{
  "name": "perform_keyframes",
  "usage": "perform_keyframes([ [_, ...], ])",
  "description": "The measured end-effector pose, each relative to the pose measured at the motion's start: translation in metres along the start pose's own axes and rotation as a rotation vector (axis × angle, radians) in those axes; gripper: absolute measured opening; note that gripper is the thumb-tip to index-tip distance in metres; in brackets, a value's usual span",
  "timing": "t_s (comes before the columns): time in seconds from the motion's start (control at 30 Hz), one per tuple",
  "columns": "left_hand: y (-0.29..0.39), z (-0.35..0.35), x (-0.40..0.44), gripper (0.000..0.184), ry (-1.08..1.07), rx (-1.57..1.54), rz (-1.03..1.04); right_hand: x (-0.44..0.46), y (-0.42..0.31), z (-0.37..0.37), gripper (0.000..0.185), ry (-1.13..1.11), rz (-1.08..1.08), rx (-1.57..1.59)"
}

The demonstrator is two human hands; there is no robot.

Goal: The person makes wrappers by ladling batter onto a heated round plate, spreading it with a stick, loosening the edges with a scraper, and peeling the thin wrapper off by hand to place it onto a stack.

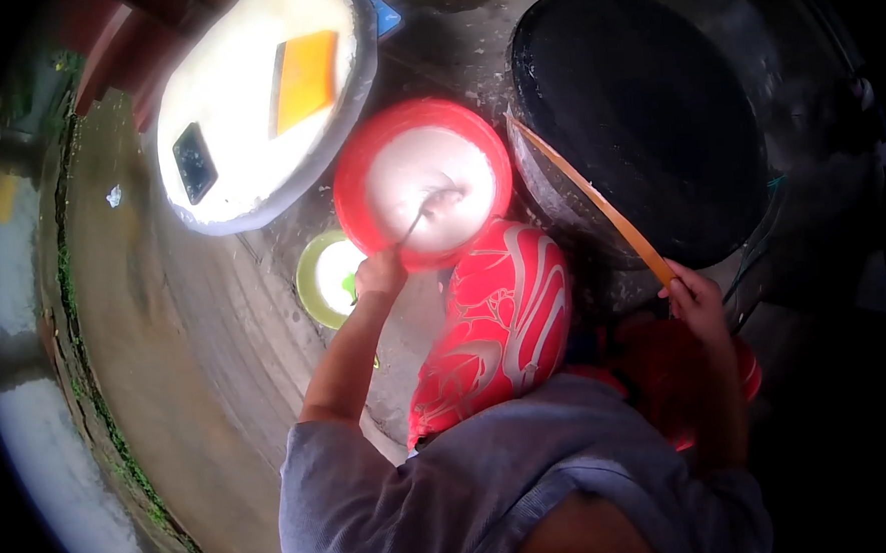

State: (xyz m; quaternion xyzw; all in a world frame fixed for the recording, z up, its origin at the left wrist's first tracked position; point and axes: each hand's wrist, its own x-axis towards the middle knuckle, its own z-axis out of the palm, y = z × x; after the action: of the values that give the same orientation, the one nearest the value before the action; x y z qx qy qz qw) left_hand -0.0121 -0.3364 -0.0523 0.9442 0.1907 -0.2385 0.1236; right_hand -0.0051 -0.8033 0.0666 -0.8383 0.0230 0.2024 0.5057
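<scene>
Stir low and evenly in the red bowl [355, 176] at 12 o'clock: your left hand [381, 273] closed round what seems a spoon [416, 221] in white liquid [407, 168], right hand [696, 301] wrapped round the wooden stick [601, 203] by the black griddle [644, 96], 2 o'clock.

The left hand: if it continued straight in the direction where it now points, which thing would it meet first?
The left hand would probably meet the near rim of the red basin first. Depth is unclear, so it might pass above the rim, towards the white mixture.
</scene>
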Motion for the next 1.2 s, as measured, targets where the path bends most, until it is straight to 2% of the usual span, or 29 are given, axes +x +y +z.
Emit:
perform_keyframes([
  [0.03, -0.005, 0.002, 0.007, 0.026, 0.032, 0.013, -0.018, 0.000, 0.000, 0.000, 0.035, 0.005, -0.017, 0.019],
  [0.1, -0.007, 0.026, 0.015, 0.023, 0.210, -0.203, -0.152, -0.001, -0.002, -0.003, 0.035, -0.004, -0.009, 0.018],
  [0.17, -0.010, 0.076, 0.030, 0.021, 0.135, -0.176, 0.032, -0.001, -0.002, 0.000, 0.035, -0.013, -0.015, 0.022],
  [0.23, -0.002, 0.050, 0.013, 0.024, 0.098, -0.173, 0.111, 0.002, 0.001, 0.003, 0.035, -0.003, 0.012, 0.035],
  [0.3, 0.008, -0.007, -0.019, 0.026, 0.065, -0.335, 0.071, 0.002, -0.001, 0.005, 0.035, -0.011, 0.020, 0.038],
  [0.33, 0.010, -0.023, -0.026, 0.029, 0.061, -0.340, -0.032, 0.001, -0.003, 0.005, 0.036, -0.021, 0.029, 0.036],
  [0.43, -0.010, 0.033, -0.007, 0.031, 0.051, -0.207, -0.057, 0.000, -0.006, 0.004, 0.036, -0.012, -0.013, 0.004],
  [0.47, -0.007, 0.044, -0.005, 0.030, 0.112, -0.304, 0.016, 0.002, -0.007, 0.004, 0.036, -0.004, -0.019, 0.005],
  [0.57, 0.004, 0.016, 0.021, 0.028, 0.030, -0.313, 0.101, 0.001, -0.005, 0.007, 0.036, 0.000, 0.025, 0.032],
  [0.63, 0.021, 0.004, 0.024, 0.028, 0.090, -0.374, 0.030, 0.004, -0.004, 0.008, 0.036, -0.037, -0.044, 0.007],
  [0.7, 0.023, 0.023, 0.036, 0.028, 0.185, -0.260, -0.123, 0.003, -0.004, 0.009, 0.036, -0.033, -0.056, 0.014],
  [0.77, 0.003, 0.049, 0.029, 0.028, 0.109, -0.190, -0.059, 0.005, -0.004, 0.006, 0.036, -0.036, -0.072, 0.012],
  [0.83, -0.013, 0.022, 0.003, 0.028, 0.050, -0.270, 0.145, 0.005, -0.003, 0.008, 0.036, -0.023, -0.002, 0.028],
  [0.9, -0.007, -0.026, -0.027, 0.028, 0.035, -0.240, 0.100, 0.003, 0.001, 0.008, 0.036, -0.038, -0.017, 0.027],
  [0.93, -0.027, -0.011, -0.015, 0.025, 0.048, -0.165, -0.064, 0.003, 0.004, 0.008, 0.036, -0.041, -0.019, 0.034],
  [1.03, -0.019, 0.012, -0.005, 0.024, 0.057, -0.116, -0.119, 0.005, 0.003, 0.010, 0.036, -0.033, -0.024, 0.031],
  [1.07, -0.004, 0.021, -0.004, 0.024, 0.057, -0.162, -0.109, 0.005, 0.002, 0.009, 0.036, -0.020, -0.020, 0.017],
  [1.1, -0.013, 0.058, 0.011, 0.021, 0.179, -0.155, 0.022, 0.005, 0.002, 0.008, 0.036, -0.018, -0.018, 0.013],
  [1.13, -0.010, 0.072, 0.023, 0.020, 0.032, -0.245, 0.042, 0.006, 0.003, 0.008, 0.036, -0.011, -0.035, 0.037],
  [1.2, 0.007, 0.076, 0.026, 0.020, -0.115, -0.335, 0.065, 0.005, 0.003, 0.008, 0.036, -0.003, -0.055, 0.058],
])
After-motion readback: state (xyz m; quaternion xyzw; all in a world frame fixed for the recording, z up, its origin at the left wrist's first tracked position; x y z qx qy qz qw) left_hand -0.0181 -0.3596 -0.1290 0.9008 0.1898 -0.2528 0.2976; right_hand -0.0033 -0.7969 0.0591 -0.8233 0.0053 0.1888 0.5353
